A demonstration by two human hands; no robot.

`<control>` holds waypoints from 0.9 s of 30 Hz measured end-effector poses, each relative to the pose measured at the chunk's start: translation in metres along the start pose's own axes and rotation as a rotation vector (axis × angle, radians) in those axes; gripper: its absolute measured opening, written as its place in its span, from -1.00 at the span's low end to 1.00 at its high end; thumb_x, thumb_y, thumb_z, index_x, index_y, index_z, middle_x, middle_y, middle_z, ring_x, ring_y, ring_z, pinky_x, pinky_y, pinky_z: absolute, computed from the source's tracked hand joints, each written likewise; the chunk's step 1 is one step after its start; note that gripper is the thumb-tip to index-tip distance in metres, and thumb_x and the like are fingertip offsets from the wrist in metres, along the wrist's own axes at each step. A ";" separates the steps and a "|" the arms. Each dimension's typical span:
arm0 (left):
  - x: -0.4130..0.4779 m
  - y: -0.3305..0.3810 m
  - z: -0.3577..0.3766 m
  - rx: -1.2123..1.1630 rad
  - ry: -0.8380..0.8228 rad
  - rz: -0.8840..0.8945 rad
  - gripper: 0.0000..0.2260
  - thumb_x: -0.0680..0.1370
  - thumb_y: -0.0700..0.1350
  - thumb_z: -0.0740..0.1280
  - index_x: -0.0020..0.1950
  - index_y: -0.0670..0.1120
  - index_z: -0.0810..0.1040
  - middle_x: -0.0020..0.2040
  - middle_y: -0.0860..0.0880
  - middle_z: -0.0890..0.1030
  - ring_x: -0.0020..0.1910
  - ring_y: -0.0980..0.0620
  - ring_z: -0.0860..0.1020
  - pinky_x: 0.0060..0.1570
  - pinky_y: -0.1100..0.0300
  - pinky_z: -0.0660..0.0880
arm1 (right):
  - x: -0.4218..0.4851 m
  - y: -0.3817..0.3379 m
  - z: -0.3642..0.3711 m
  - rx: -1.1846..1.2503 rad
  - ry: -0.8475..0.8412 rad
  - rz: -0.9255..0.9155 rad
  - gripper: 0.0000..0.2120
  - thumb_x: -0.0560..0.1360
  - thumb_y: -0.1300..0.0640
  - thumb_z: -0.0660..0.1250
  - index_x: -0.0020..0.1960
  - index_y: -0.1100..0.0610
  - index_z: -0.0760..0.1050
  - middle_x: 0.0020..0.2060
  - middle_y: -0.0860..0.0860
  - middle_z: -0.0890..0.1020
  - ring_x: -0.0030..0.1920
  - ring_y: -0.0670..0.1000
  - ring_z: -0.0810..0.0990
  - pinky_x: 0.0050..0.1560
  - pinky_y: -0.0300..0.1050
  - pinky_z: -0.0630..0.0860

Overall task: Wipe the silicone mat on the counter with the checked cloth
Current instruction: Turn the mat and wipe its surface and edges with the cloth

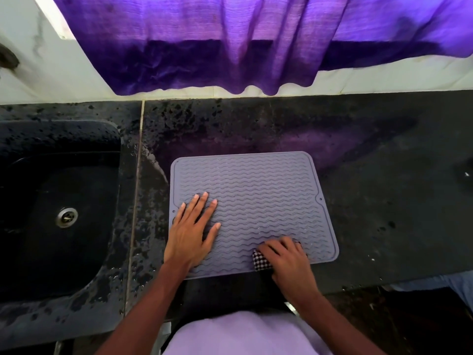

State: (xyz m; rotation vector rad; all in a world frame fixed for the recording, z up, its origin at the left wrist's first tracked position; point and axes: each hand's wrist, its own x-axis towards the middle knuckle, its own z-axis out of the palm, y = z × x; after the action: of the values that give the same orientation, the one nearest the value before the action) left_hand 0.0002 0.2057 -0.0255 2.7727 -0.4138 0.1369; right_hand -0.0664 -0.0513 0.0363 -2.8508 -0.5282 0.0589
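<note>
Wiping step, entered item by item.

- Silicone mat [256,198]: grey, wave-ribbed, lying flat on the dark counter [384,201] toward its front edge, just right of the sink [51,155].
- Checked cloth [261,262]: black and white, bunched small, on the mat near its front right corner and mostly covered by the hand.
- Right hand [286,260]: fingers curled over the cloth, gripping it and bearing it down onto the ribs.
- Left hand [192,234]: flat, fingers straight and spread, holding nothing, pressing on the mat beside its left edge.
- Sink: dark basin with a metal drain [67,217], at the counter's left end.
- Purple curtain [230,47]: hangs above the counter's back edge.
- Counter surface: water spotting toward the sink and the back edge.

Handling note, offered as judgement:
- Strokes probably work best along the wavy ribs, row by row toward the back edge, so the cloth reaches into the grooves.
- Silicone likely slides on a wet counter, so the flat hand should press firmly and move aside only when the cloth arrives.
- Opening the cloth wider would cover more per pass.
</note>
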 end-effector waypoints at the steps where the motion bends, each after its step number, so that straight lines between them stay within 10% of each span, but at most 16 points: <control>1: 0.000 -0.001 -0.001 -0.001 0.000 -0.004 -0.46 0.69 0.19 0.07 0.63 0.00 0.26 0.65 -0.02 0.18 0.65 0.02 0.09 0.60 -0.06 0.07 | -0.001 0.003 0.000 -0.012 0.001 -0.009 -0.44 0.15 0.31 0.38 0.11 -0.03 0.52 0.00 -0.12 0.58 -0.04 0.06 0.48 -0.13 -0.05 0.41; 18: -0.002 0.005 0.002 0.064 0.015 -0.037 -0.47 0.68 0.15 0.08 0.62 -0.01 0.29 0.64 -0.03 0.22 0.63 -0.01 0.15 0.59 -0.08 0.11 | -0.042 0.108 -0.052 -0.088 0.035 0.319 -0.38 0.05 0.43 0.40 0.08 0.09 0.59 -0.05 0.00 0.65 -0.13 0.15 0.48 -0.26 0.04 0.48; 27: -0.003 0.010 0.000 0.073 -0.029 -0.083 -0.47 0.68 0.16 0.04 0.64 0.02 0.23 0.66 0.00 0.15 0.65 0.02 0.06 0.61 -0.05 -0.01 | 0.005 0.013 -0.009 0.016 0.036 0.013 -0.48 0.21 0.37 0.32 0.12 0.00 0.53 -0.01 -0.09 0.60 -0.04 0.08 0.47 -0.17 -0.01 0.43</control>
State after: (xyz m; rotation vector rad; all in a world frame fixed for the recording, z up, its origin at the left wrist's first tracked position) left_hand -0.0058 0.1973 -0.0233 2.8613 -0.3066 0.0935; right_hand -0.0564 -0.0634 0.0421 -2.8338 -0.5003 0.0143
